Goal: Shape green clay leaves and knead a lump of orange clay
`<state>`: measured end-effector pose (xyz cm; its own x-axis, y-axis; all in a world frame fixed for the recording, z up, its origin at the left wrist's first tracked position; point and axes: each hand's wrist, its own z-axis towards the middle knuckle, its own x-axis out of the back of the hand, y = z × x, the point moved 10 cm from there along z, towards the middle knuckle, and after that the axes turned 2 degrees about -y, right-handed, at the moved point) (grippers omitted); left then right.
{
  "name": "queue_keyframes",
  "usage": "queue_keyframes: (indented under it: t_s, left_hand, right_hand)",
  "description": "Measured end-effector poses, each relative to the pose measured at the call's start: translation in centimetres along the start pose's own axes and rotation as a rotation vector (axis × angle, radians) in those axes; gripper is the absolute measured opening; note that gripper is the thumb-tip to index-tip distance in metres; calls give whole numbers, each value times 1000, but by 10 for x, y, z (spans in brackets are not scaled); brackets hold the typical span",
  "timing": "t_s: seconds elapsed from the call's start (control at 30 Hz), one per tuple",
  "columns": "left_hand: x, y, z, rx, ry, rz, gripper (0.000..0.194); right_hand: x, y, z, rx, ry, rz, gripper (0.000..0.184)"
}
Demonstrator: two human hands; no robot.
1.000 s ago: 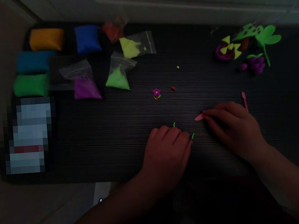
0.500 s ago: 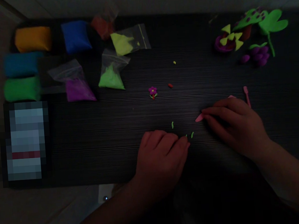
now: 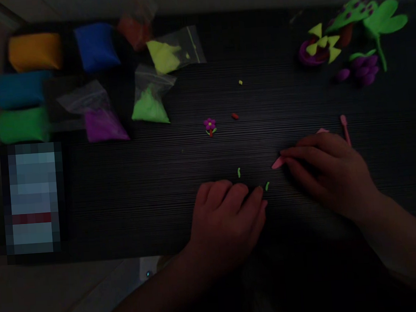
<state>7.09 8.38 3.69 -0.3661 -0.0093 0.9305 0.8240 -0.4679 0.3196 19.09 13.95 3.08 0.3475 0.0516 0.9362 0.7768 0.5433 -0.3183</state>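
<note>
Between the thumb and fingers of my right hand [image 3: 326, 176] is a pink clay knife [image 3: 277, 162], its blade pointing left just above or on the dark table. My left hand [image 3: 230, 216] rests on the table with its fingers curled and thumb and forefinger together; what they pinch, if anything, is hidden. Just beside its fingertips lies a thin green clay strip [image 3: 267, 186], and another green strip [image 3: 239, 172] lies farther up. A small purple clay flower [image 3: 210, 124] with a red stem and green leaves lies beyond, near a red clay piece [image 3: 235, 116].
Several clay packs, among them a purple bag [image 3: 104, 125] and a light green bag [image 3: 150, 107], lie at the left. A phone with a blurred screen [image 3: 32, 197] is nearer. Finished clay models, including purple grapes [image 3: 364, 69], stand back right. A pink tool [image 3: 346, 129] lies beyond my right hand.
The view has shifted slightly. A tiny green tip that showed at my left fingertips is now hidden. Both hands keep nearly the same pose, the right still on the knife.
</note>
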Motion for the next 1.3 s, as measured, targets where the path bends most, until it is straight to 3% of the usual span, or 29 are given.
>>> queue_keyframes:
  t_s: [0.27, 0.47, 0.83, 1.3]
  left_hand:
    - [-3, 0, -3, 1, -48, -57, 28]
    - [3, -1, -10, -22, -5, -94, 29]
    - [-2, 0, -7, -20, -48, -17, 31]
    - [7, 0, -13, -85, 30, -73, 30]
  right_hand:
    - [0, 0, 0, 6, 5, 16, 21]
    - [1, -1, 1, 2, 1, -5, 20]
    - [-1, 0, 1, 9, -10, 5, 21]
    - [4, -4, 2, 42, 43, -8, 21]
